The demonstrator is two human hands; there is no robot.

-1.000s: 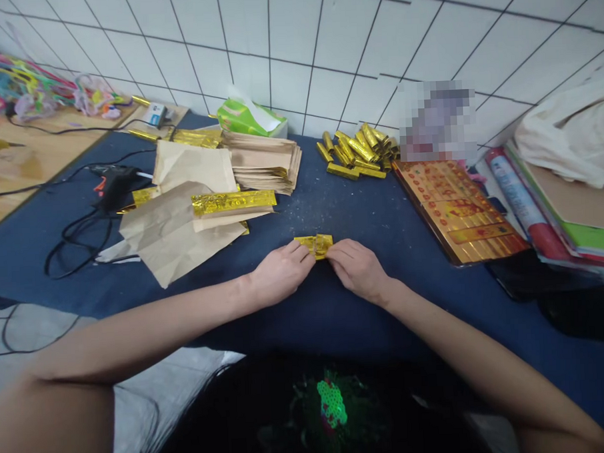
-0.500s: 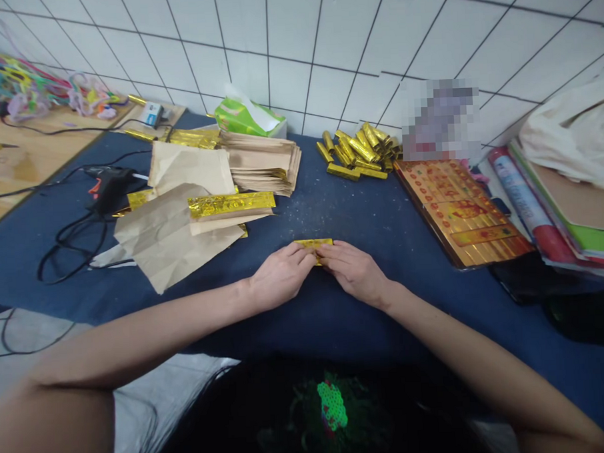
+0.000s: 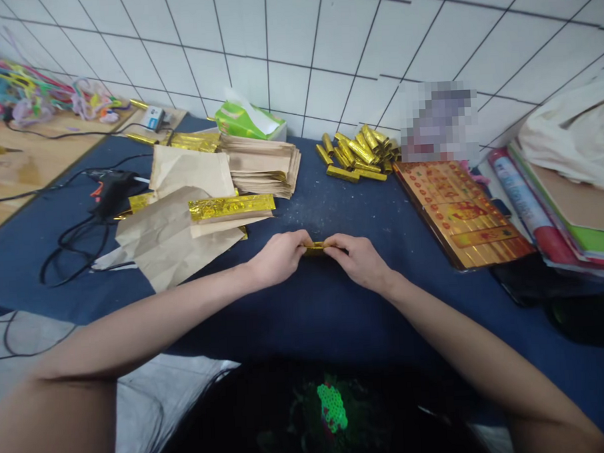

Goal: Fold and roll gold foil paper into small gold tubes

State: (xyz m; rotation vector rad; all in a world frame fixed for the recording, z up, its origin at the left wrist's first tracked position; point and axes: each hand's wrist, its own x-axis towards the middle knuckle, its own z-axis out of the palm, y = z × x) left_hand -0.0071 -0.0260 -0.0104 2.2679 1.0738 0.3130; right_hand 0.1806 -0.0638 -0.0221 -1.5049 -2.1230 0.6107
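Observation:
Between my two hands is a narrow piece of gold foil paper (image 3: 314, 250), rolled or folded, just above the dark blue cloth. My left hand (image 3: 280, 257) pinches its left end with the fingers closed. At the right end, my right hand (image 3: 357, 257) grips it the same way. Beyond my hands lies a heap of rolled gold foil tubes (image 3: 361, 152). To the left, a gold foil strip (image 3: 232, 206) rests on brown paper sheets (image 3: 182, 238).
A black glue gun (image 3: 111, 191) with a looping cord lies at left. Behind the papers are a brown paper stack (image 3: 264, 161) and a green tissue pack (image 3: 250, 118). An orange-gold printed pack (image 3: 466, 212) lies at right, beside a red-and-blue roll (image 3: 528, 196).
My hands have drawn slightly apart toward the ends of the gold paper. It now looks narrower, and its middle shows between my fingertips.

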